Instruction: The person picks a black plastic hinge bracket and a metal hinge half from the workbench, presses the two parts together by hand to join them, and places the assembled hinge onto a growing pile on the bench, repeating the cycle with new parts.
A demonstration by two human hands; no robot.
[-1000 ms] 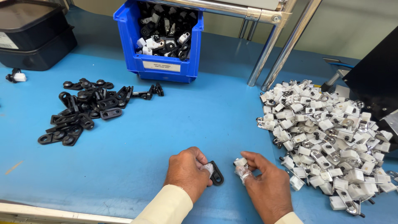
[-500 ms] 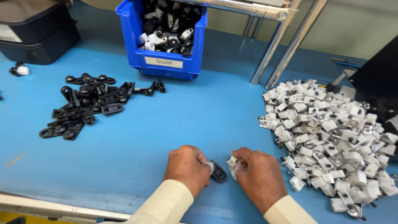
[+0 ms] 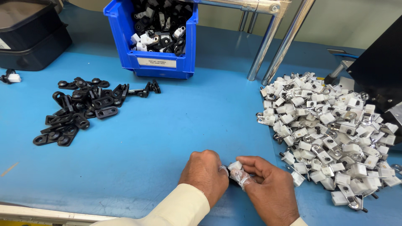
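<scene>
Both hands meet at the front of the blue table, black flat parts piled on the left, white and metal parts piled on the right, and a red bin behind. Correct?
Not quite: the head view shows the plastic bin is blue, not red. Both hands meet on the blue table, black flat parts left, white and metal parts right.

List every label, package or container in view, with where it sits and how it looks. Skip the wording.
Label: front wall of the blue bin, a white rectangle with small dark print.
Blue bin: back of the table, an open plastic box holding black and white parts.
Black box: far left corner, dark, with a lid.
Second label: left edge on the black box, white and mostly cut off.
No screens or signs show.
</scene>
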